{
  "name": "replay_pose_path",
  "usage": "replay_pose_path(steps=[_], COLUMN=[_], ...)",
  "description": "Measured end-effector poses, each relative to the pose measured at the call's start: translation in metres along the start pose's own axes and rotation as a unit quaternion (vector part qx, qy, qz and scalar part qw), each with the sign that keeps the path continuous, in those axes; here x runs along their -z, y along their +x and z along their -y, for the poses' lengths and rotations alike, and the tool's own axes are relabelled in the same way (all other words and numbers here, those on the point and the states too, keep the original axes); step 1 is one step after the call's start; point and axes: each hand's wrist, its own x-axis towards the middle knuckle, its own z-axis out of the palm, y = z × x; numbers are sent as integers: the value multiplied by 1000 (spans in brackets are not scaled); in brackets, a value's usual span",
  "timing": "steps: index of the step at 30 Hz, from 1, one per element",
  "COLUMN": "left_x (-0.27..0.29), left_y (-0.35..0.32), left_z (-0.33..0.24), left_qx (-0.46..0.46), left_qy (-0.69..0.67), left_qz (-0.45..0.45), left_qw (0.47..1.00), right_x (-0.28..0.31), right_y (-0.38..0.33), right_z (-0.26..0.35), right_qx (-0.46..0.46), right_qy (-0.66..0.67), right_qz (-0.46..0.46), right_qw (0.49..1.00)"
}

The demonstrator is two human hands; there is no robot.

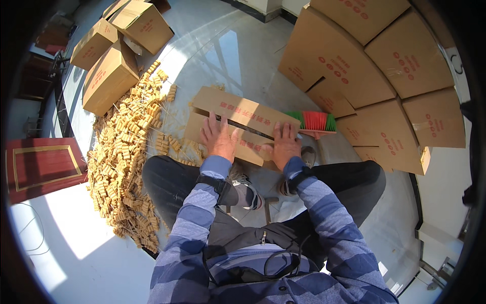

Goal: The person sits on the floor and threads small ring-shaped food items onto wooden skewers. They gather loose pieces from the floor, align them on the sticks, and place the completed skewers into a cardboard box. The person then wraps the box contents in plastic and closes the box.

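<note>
On the floor before me, between my legs, stands a brown cardboard box with red print. Its two long top flaps are folded inward, and a narrow dark gap shows between them. My left hand lies on the left part of the flaps with its fingers spread, across the gap. My right hand rests on the right end of the box, fingers stretched out over the flaps' edge. Both palms face down. What is inside the box is hidden.
A large heap of yellow ribbed pieces on thin sticks lies to my left. Beyond it are several cardboard boxes. A red-and-green broom head sits right of my box. Large cartons are stacked at the far right.
</note>
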Motion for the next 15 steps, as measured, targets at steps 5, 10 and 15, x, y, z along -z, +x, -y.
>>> replay_pose_path(steps=[5, 10, 15], left_x=[-6, -26, -40], left_y=[18, 9, 6], left_z=[-21, -9, 0], left_qx=[-77, -66, 2], left_qy=[78, 41, -6], left_qz=[101, 67, -15], left_qw=[989, 995, 1000], right_x=[22, 33, 1], right_y=[20, 95, 115], right_z=[-23, -71, -52], right_qx=[50, 70, 64], right_qy=[33, 155, 244], right_qz=[46, 103, 82], right_qw=[997, 980, 964])
